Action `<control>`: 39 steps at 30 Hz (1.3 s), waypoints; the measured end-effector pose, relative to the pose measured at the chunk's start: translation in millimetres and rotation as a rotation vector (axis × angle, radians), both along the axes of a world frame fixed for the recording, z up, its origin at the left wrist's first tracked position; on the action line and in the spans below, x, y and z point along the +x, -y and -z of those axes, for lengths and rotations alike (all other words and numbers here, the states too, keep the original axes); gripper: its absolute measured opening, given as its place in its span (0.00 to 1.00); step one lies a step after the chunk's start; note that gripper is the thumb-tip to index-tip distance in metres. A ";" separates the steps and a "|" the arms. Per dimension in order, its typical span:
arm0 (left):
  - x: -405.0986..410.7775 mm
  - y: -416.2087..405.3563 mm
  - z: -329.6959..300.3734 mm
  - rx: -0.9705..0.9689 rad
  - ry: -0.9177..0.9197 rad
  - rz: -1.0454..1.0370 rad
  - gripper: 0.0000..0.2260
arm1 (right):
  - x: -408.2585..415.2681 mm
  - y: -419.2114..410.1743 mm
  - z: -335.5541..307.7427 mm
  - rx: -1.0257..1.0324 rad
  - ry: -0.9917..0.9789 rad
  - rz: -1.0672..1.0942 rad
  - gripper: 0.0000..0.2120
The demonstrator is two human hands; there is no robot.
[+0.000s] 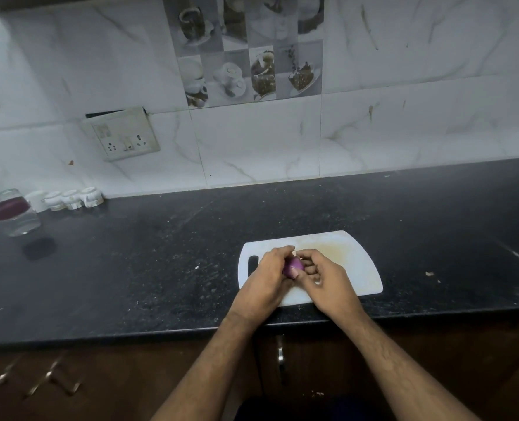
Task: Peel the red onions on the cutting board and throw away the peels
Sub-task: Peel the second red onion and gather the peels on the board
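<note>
Both hands grip one red onion [293,266]: left hand [267,276] curled round it from 9 o'clock, right hand [325,279] pinching at 3 o'clock, above the white cutting board [355,268]. Cups [72,198] stand far off at 10 o'clock.

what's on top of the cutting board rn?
Over the white cutting board, both hands hold one red onion: left hand, right hand. A yellowish stain marks the bare board. The hands cover anything beneath them; no other onions show.
</note>
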State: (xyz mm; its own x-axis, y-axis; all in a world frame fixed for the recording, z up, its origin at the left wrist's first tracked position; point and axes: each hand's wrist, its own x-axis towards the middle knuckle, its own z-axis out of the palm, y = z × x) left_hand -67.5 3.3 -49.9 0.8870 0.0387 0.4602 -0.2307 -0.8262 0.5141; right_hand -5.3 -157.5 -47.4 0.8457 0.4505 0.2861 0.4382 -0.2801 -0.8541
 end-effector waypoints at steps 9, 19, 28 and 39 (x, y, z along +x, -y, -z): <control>-14.0 21.1 -3.6 -0.015 0.043 -0.051 0.25 | 0.3 24.5 -1.2 0.430 -0.227 0.098 0.15; 30.9 85.5 -16.3 -0.128 0.032 -0.057 0.19 | 11.8 87.6 0.4 0.262 -0.139 0.070 0.14; 53.8 96.9 2.1 -0.104 -0.042 -0.011 0.23 | 45.1 106.2 -1.1 0.092 -0.142 -0.026 0.17; 59.4 96.8 14.3 0.122 -0.095 -0.176 0.19 | 43.1 92.7 11.8 -0.098 0.167 0.217 0.14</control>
State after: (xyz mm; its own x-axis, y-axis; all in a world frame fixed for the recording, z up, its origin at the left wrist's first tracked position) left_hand -8.0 -93.5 -64.2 0.9110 0.1463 0.3857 -0.0325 -0.9067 0.4206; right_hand 37.8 -250.2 -59.2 0.8705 0.2963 0.3931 0.4907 -0.4608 -0.7395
